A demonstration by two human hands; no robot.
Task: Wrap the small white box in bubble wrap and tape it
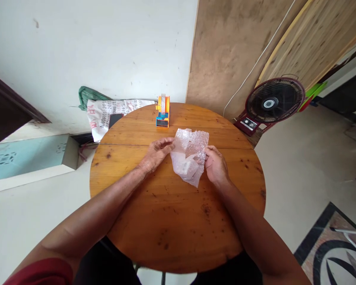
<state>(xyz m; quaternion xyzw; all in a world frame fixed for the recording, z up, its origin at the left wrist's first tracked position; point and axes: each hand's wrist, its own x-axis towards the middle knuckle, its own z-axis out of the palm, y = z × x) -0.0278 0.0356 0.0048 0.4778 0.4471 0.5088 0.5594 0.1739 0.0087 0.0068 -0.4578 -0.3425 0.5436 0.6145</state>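
A crumpled, see-through sheet of bubble wrap (190, 154) spans the gap between my hands over the middle of the table. My left hand (158, 153) pinches its left edge between thumb and fingers. On the opposite side, my right hand (216, 163) is closed on the right edge. Something whitish shows faintly in the folds of the wrap; I cannot make out what it is. Beyond the wrap stands an orange and blue tape dispenser (163, 111) with a strip of clear tape sticking up; neither hand touches it.
The round wooden table (166, 221) has a seam across it. A printed white sack (106, 113) and a green bag (90, 96) lie behind its left edge by the wall. At the right stands a dark red fan (269, 103), with a white cord (256, 61) on the wooden panel.
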